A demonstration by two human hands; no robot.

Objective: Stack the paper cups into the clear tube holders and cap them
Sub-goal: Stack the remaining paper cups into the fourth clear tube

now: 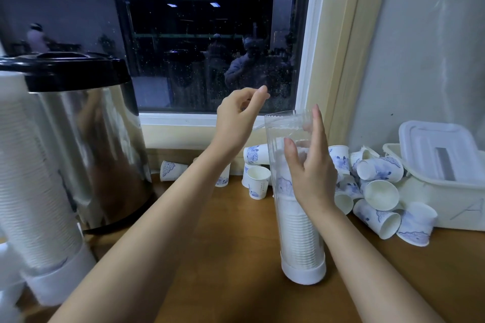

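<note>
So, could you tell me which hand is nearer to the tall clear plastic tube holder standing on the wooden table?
Right. The right hand rests against the side of the tall clear plastic tube holder; the left hand hovers left of its rim, apart.

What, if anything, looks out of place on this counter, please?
Loose cups lie tumbled on their sides in a heap between the tube and the white bin. One cup at the back seems to have a crumpled rim. The tube stands on its base.
</note>
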